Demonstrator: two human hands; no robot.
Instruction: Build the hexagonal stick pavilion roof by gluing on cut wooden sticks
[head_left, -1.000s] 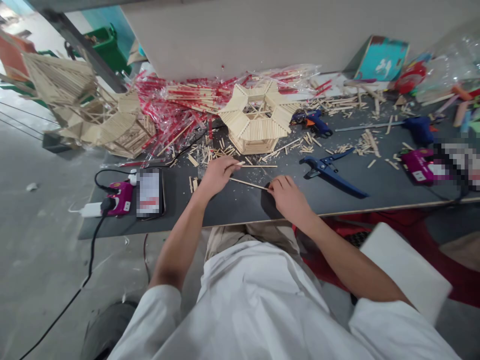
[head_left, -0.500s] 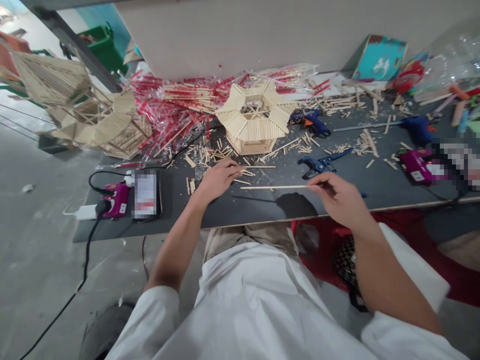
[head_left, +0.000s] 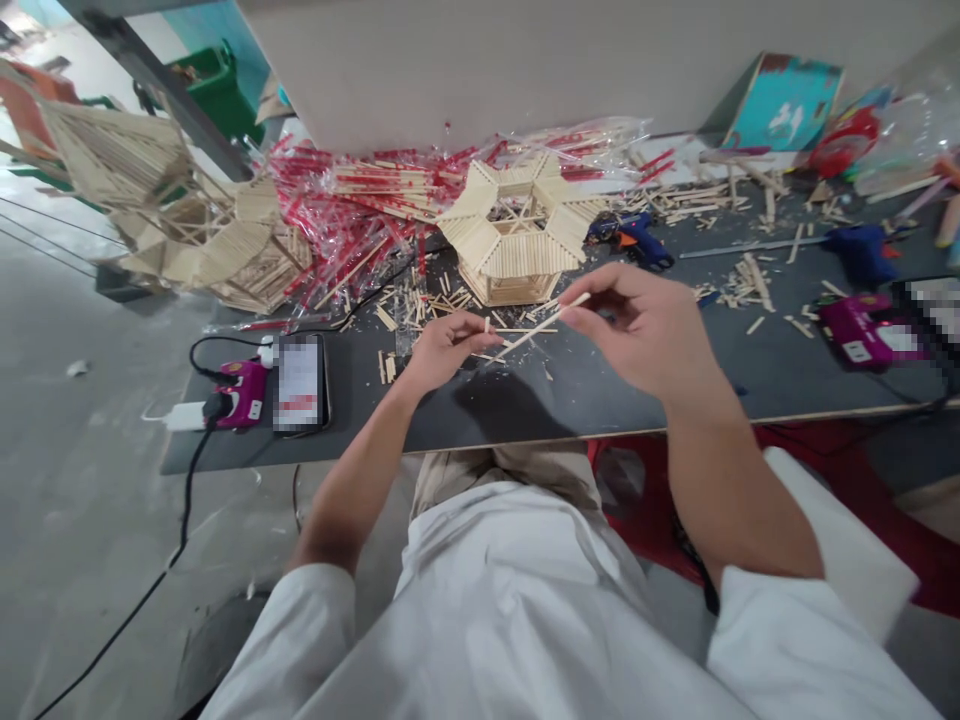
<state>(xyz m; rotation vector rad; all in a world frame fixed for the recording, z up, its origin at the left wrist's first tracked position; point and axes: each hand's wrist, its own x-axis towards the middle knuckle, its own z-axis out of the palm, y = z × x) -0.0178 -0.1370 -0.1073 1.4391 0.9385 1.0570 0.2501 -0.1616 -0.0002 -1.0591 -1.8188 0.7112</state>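
Note:
My right hand (head_left: 634, 325) pinches one end of a long thin wooden stick (head_left: 534, 332), which slants down leftward over the table. Between the thumb and fingers of my left hand (head_left: 448, 350) a short wooden stick piece (head_left: 487, 325) pokes up. The far tip of the long stick comes close to the left fingertips; whether they touch I cannot tell. Just beyond my hands stands a six-sided model built of wooden sticks (head_left: 521, 255), with a flared rim and an open middle. Cut stick pieces (head_left: 386, 366) lie beside my left hand.
A larger stick model (head_left: 217, 250) stands at the left. Red-tipped sticks in plastic wrap (head_left: 375, 190) pile up behind. Glue guns (head_left: 637, 240) and stick scraps (head_left: 750, 285) lie to the right. A phone (head_left: 300, 385) and a purple power socket (head_left: 244, 392) sit at the left edge.
My right hand has moved left and up, tilting the long stick from level to slanted. It now covers most of the blue cutter. A short piece now shows upright in my left fingers.

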